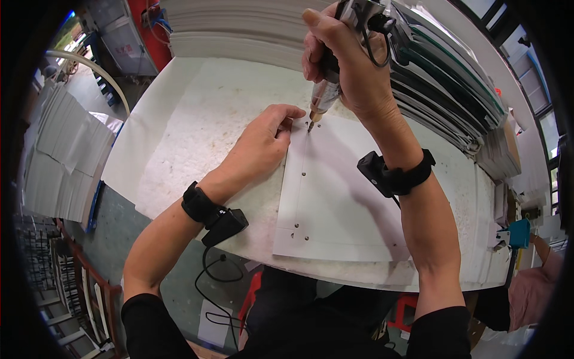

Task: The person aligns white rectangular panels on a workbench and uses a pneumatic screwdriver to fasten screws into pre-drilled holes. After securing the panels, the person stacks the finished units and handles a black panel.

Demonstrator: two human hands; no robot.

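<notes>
Head view, only one. Right hand (357,69) has its grip wrapped around a handheld power tool (326,94), fingers closed on the body. Tool's long axis slants down and left; the bit (310,127) ends over the far-left corner area of a white sheet (341,206), among small dark holes. Can't tell if the tip touches or sits just above. Sheet lies flat on the table (191,119), mostly on the person's side of the tip and to its right; right forearm covers part, so its long axis is unclear. Left hand (263,142): grip loosely spread, nothing visible held, fingers bent by the sheet's left edge, index fingertip just left of the bit. Left fingers nearest the tip; right hand higher, above. Behind: pale stack (239,36), dark-edged stack (457,96) to the right.
</notes>
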